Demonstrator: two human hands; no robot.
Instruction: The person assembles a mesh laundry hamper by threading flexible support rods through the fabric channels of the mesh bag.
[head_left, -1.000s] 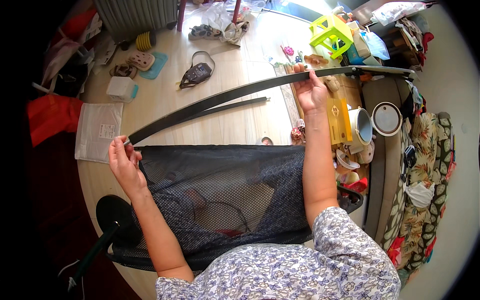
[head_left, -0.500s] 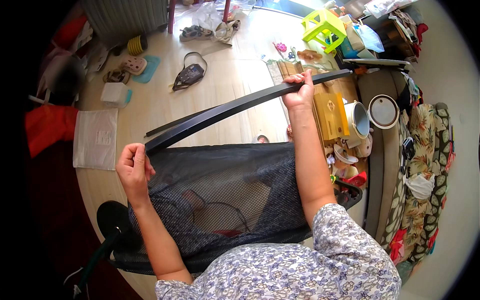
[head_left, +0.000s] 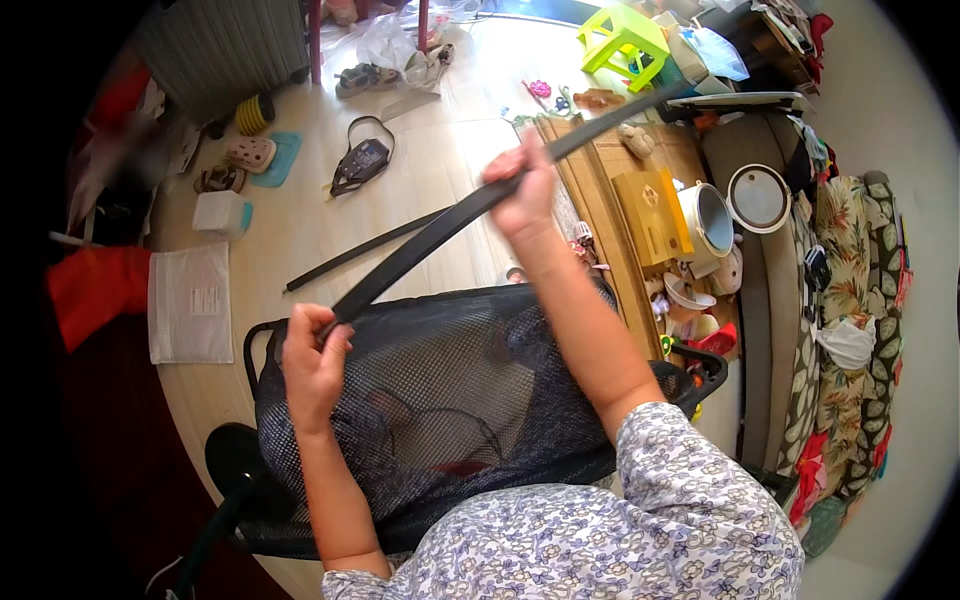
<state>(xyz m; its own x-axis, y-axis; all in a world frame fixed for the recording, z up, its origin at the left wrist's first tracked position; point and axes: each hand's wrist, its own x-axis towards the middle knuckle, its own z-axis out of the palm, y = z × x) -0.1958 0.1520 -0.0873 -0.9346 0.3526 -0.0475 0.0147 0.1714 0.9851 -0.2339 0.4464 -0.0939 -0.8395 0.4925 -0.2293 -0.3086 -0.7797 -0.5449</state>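
Your left hand [head_left: 315, 365] grasps the near end of a long, slim, dark-grey bar [head_left: 420, 244], thumb and fingers bent together around it. Your right hand [head_left: 525, 195] is closed about the same bar farther along, and the part beyond it reaches to the upper right, where its far end blurs. You hold the bar slantwise in front of you, its near end over the upper edge of a wide black mesh fabric piece [head_left: 450, 370]; whether the two touch, you cannot tell from this view. The mesh spreads just in front of your body, with vague reddish shapes and a dark curved line showing through it.

Just past the bar, a thinner black rod [head_left: 350, 258] lies on the pale wood-look floor [head_left: 470, 150], partly hidden behind what you hold. Left of your left hand is a flat, clear plastic packet [head_left: 175, 335] with a white label. Farther out lies a small black pouch with a strap [head_left: 362, 165]. To the right of your right hand stand a yellow box [head_left: 640, 225] and a white bucket [head_left: 711, 225], and a lime-green plastic stool [head_left: 625, 45] is at the top right.
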